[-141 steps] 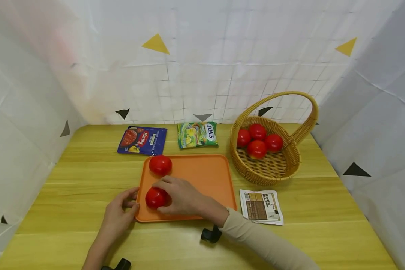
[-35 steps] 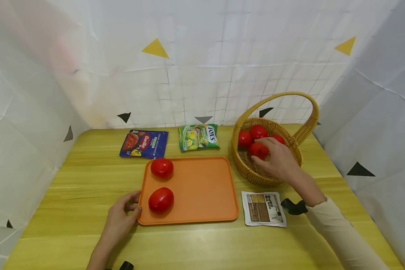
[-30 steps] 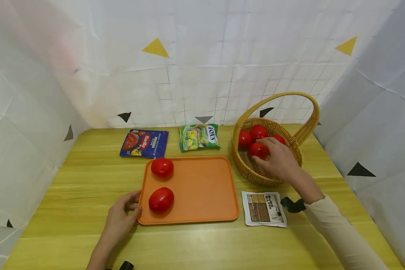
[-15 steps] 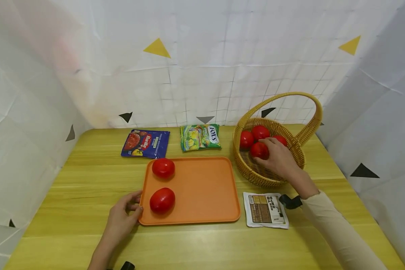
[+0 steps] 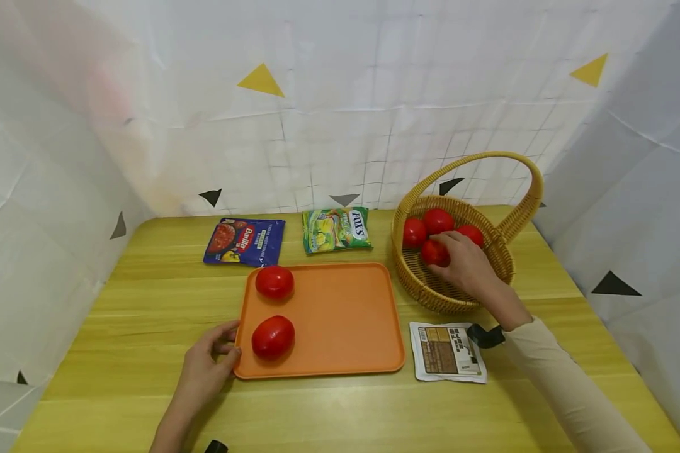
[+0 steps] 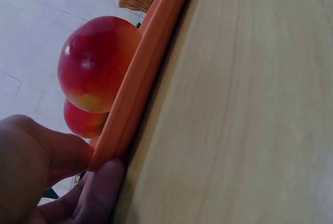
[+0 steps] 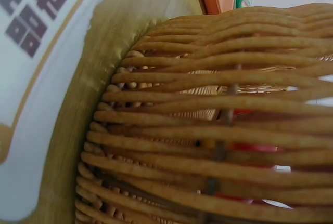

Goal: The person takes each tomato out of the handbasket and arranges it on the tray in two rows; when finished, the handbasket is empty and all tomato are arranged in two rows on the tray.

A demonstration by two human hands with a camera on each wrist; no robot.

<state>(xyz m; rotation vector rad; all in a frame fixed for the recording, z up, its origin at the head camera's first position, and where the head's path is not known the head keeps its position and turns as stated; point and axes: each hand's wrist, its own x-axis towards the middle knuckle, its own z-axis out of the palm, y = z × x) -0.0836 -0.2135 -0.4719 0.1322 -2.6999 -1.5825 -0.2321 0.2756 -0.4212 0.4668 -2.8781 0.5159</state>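
My right hand (image 5: 466, 263) reaches into the wicker basket (image 5: 416, 292) and holds a red tomato (image 5: 434, 253) between thumb and fingers; the basket's woven side hides that hand in the right wrist view. Three more tomatoes, one being the back tomato (image 5: 439, 220), lie around it. At the left edge of the orange tray (image 5: 345, 321), my left hand (image 5: 203, 365) pinches the rim, as the left wrist view (image 6: 67, 177) also shows. Two tomatoes rest on the tray's left side: a rear tomato (image 5: 274, 282) and a front tomato (image 5: 273, 338).
Behind the tray lie a blue Barilla pouch (image 5: 245, 241) and a green Fox's candy bag (image 5: 337, 230). A white-and-brown packet (image 5: 449, 352) lies in front of the basket. The basket's tall handle (image 5: 487, 155) arches above its far side.
Since the earliest frame, my right hand has left the front tomato on the tray and moved right into the basket. Lately its fingers have closed in on a tomato. My left hand stays at the rim.
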